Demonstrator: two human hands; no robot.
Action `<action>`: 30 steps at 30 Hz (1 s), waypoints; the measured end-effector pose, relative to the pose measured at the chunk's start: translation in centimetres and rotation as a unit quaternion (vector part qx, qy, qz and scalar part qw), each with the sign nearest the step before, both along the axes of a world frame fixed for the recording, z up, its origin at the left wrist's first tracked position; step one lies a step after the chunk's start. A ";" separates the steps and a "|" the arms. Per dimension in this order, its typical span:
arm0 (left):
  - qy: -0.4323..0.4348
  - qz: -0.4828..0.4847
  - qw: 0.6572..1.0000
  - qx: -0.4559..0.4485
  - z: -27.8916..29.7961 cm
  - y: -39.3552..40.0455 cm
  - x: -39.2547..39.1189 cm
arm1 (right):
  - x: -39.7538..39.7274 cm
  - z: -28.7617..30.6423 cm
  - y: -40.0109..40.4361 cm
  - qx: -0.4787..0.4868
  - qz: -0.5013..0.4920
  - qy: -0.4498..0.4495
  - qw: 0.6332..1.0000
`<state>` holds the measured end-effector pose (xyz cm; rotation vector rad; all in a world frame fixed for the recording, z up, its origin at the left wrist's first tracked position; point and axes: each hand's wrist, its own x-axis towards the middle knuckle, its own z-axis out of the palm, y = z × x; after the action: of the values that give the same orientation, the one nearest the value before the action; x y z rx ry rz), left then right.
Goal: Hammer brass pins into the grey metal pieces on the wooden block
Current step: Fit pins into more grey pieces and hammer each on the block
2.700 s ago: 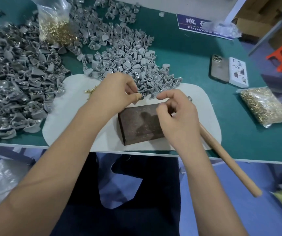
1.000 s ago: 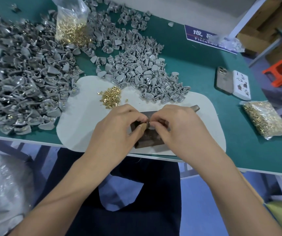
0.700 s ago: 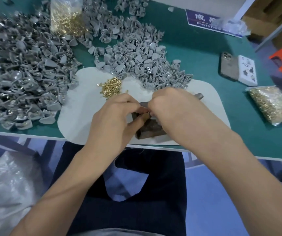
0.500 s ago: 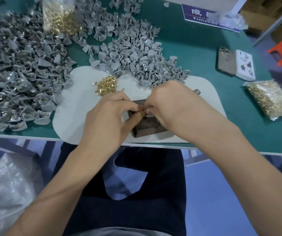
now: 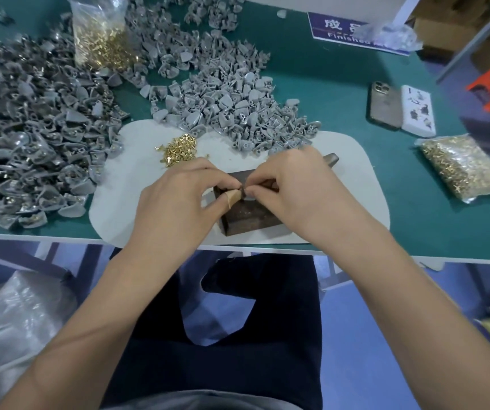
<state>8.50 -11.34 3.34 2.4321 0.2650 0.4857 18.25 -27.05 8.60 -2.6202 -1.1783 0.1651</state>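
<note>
A dark wooden block [image 5: 248, 219] lies on a pale grey mat [image 5: 125, 179] near the table's front edge. Over the block, my left hand [image 5: 178, 202] and my right hand [image 5: 297, 187] meet fingertip to fingertip, pinching a small grey metal piece [image 5: 248, 199] between them. My left thumb wears a tan bandage. Whether a pin is between the fingers is hidden. A small heap of loose brass pins [image 5: 180, 146] lies on the mat behind my left hand. The hammer head [image 5: 331, 158] peeks out behind my right hand; its handle is hidden.
Big heaps of grey metal pieces cover the table at left [image 5: 30, 128] and centre back [image 5: 231, 96]. Bags of brass pins stand at back left [image 5: 101, 39] and lie at right [image 5: 465, 167]. A phone [image 5: 384, 105] and a white box [image 5: 418, 110] lie at right.
Both hands moved from the back of the block to its middle and closed together on a small grey piece. Over the last half second they have stayed there almost still.
</note>
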 end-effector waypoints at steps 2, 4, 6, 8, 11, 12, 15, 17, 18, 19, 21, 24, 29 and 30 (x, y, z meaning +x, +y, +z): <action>0.000 0.000 1.000 0.023 0.0 -0.2 -0.1 | -0.1 -0.2 -1.3 0.092 -0.044 0.040 0.994; -0.002 0.000 1.000 0.017 0.0 -0.3 -0.1 | 0.5 -0.9 -3.8 0.187 -0.166 0.011 0.968; -0.006 0.000 1.000 0.007 -0.1 -0.3 -0.2 | 1.4 -2.2 -6.9 0.120 -0.297 -0.078 0.944; -0.008 -0.005 1.000 0.005 -0.1 -0.4 -0.2 | 1.7 -3.7 -9.4 -0.014 -0.356 -0.081 0.931; -0.011 -0.006 1.000 0.005 -0.1 -0.5 -0.2 | 1.4 -5.6 -10.8 -0.010 -0.348 -0.015 0.937; -0.013 -0.005 1.000 0.006 -0.2 -0.5 -0.2 | 1.2 -6.0 -10.9 0.009 -0.340 -0.022 0.940; -0.022 -0.025 0.999 -0.011 -0.3 -0.9 -0.4 | 0.9 -7.0 -10.6 0.027 -0.324 -0.078 0.943; -0.030 -0.040 0.998 -0.026 -0.4 -1.2 -0.6 | 0.9 -7.4 -10.6 0.033 -0.321 -0.090 0.942; -0.031 -0.038 0.998 -0.030 -0.5 -1.4 -0.7 | 1.0 -7.5 -10.7 0.036 -0.320 -0.092 0.942; -0.031 -0.033 0.999 -0.030 -0.5 -1.6 -0.9 | 1.1 -7.6 -10.8 0.038 -0.319 -0.093 0.942; -0.027 -0.024 0.999 -0.015 -0.5 -2.0 -1.1 | 1.1 -7.6 -10.9 0.039 -0.319 -0.094 0.942; -0.007 -0.023 1.000 0.011 -0.7 -2.4 -1.2 | 1.0 -7.7 -10.8 0.040 -0.317 -0.096 0.943; -0.010 -0.019 1.000 -0.005 -0.7 -2.3 -0.7 | 1.1 -7.9 -10.9 0.051 -0.317 -0.105 0.941; -0.009 -0.020 1.000 -0.012 -0.7 -2.2 -0.5 | 1.1 -7.9 -10.9 0.052 -0.314 -0.109 0.942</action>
<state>7.98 -13.51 2.68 2.4032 0.2125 0.4828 19.33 -37.94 0.75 -2.8149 -0.3337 -0.3090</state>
